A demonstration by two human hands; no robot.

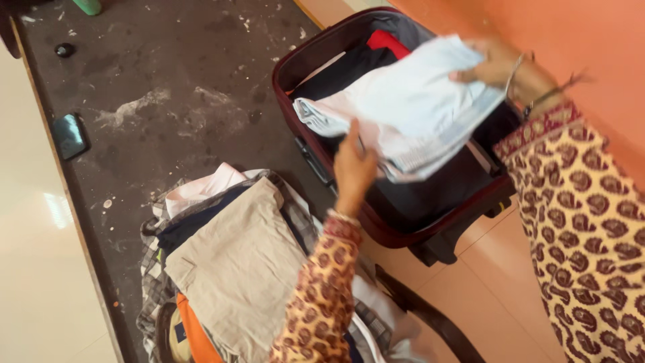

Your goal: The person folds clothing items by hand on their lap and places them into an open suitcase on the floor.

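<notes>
A person's left hand [354, 168] and right hand [494, 62] hold a stack of folded pale shirts [403, 107] over an open maroon suitcase [396, 225] at two o'clock, each grip pinching an edge of the stack. At seven o'clock, a pile of folded clothes [235, 269] rests on the floor [168, 87].

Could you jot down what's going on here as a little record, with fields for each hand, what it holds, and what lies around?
Left hand: left hand grips the near edge of the folded white garments
Right hand: right hand grips their far edge
Garments' position: held above the open maroon suitcase
Suitcase contents: dark clothes and a red item
Nearby pile: beige trousers on top of folded clothes on the floor
Floor items: dark phone, small black round thing
</notes>
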